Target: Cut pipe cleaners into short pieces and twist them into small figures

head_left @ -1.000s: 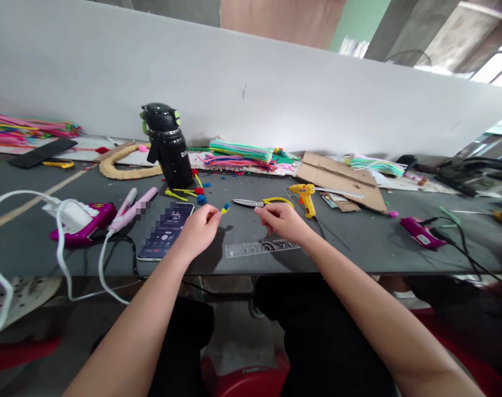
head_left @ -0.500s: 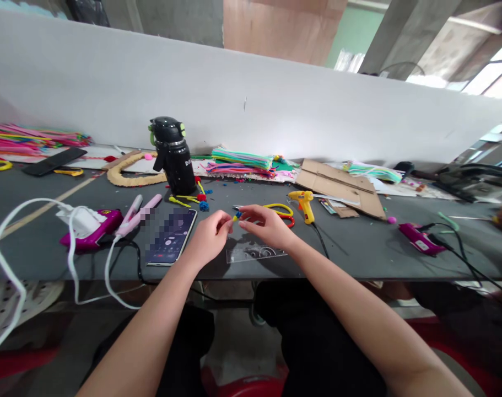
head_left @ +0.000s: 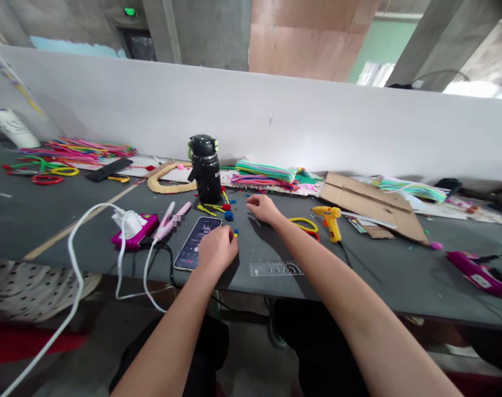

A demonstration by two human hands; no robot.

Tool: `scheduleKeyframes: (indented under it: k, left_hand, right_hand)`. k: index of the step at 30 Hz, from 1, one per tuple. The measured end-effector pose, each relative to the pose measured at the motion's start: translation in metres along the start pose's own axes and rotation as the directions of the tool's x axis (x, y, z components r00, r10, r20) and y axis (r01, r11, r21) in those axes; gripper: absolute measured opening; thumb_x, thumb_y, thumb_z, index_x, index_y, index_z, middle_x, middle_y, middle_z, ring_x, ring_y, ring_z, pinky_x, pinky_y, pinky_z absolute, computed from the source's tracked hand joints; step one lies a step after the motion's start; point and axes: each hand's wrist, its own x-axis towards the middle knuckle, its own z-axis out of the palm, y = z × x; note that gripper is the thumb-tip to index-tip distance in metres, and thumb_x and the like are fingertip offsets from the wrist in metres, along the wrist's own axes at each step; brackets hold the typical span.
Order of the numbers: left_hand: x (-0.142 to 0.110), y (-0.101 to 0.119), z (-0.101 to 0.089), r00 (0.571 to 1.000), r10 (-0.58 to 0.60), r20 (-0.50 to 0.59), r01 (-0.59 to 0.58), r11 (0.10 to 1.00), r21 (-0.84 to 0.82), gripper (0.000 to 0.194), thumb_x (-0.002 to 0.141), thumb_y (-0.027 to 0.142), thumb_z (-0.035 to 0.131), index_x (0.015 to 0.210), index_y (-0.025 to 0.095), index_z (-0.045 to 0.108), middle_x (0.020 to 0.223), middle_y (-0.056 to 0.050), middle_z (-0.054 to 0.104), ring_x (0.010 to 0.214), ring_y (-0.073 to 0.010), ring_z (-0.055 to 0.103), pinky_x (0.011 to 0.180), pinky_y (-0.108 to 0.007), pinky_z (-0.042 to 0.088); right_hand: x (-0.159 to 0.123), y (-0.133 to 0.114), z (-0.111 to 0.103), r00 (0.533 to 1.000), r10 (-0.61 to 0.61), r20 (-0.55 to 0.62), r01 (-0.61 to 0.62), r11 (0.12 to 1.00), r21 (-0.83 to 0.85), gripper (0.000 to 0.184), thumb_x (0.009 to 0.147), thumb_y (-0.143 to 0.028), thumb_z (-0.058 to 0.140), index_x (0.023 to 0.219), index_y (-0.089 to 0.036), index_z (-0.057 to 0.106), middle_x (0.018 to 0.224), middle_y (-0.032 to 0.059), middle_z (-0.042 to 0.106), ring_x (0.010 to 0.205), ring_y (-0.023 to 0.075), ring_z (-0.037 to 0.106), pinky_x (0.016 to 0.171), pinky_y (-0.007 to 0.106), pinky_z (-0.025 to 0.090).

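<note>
My left hand (head_left: 219,247) is closed in a pinch beside the phone (head_left: 193,251), partly covering its right edge. Between its thumb and finger is a small blue and yellow fuzzy pipe-cleaner piece (head_left: 236,233). Farther forward, my right hand (head_left: 264,208) has its fingertips drawn together low over the table; what they hold, if anything, is hidden. Left of it lie yellow pipe-cleaner stems (head_left: 209,208) with red and blue fuzzy ends. Scissors with yellow and red handles (head_left: 304,223) lie partly behind my right forearm. A clear ruler (head_left: 275,268) rests near the table's front edge.
A black bottle (head_left: 207,173) stands behind the stems. To the right are a yellow glue gun (head_left: 330,220) and cardboard (head_left: 370,204). A pink hair straightener (head_left: 172,221) and a magenta power strip (head_left: 139,231) with cords lie left. Pipe-cleaner bundles (head_left: 267,172) line the partition.
My hands have parted: the right has moved forward, away from the small piece, while the left keeps it and has drawn nearer the phone. The view has turned left.
</note>
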Motion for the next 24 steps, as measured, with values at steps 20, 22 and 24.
scheduleKeyframes:
  k: [20,22,24]
  left_hand:
    - [-0.044,0.038,-0.023,0.866,0.471,0.166,-0.148,0.559,-0.816,0.02,0.093,0.037,0.059,0.09,0.018,0.065,0.073,0.001,0.062,0.064,-0.0115,0.051,0.061,-0.025,0.039]
    - [-0.044,0.039,-0.021,0.867,0.467,0.172,-0.135,0.553,-0.822,0.019,0.093,0.036,0.059,0.091,0.018,0.066,0.072,0.001,0.061,0.064,-0.0116,0.05,0.06,-0.026,0.039]
    - [-0.044,0.041,-0.018,0.87,0.464,0.165,-0.14,0.555,-0.82,0.02,0.093,0.037,0.06,0.09,0.019,0.067,0.072,0.001,0.061,0.065,-0.0122,0.051,0.061,-0.026,0.039]
  right_hand:
    - [0.094,-0.013,0.035,0.98,0.063,0.189,-0.049,0.996,-0.075,0.014,0.069,-0.005,0.074,0.081,-0.011,0.075,0.08,0.0098,0.076,0.077,0.0194,0.07,0.077,0.026,0.055]
    - [0.09,-0.013,0.029,0.982,0.078,0.173,-0.073,0.997,-0.035,0.013,0.071,-0.005,0.073,0.083,-0.011,0.074,0.074,0.008,0.074,0.068,0.0163,0.068,0.07,0.025,0.055]
    - [0.086,-0.011,0.021,0.987,0.091,0.13,-0.092,0.996,0.003,0.011,0.076,-0.009,0.071,0.086,-0.011,0.073,0.071,0.0065,0.073,0.062,0.0139,0.066,0.066,0.024,0.054]
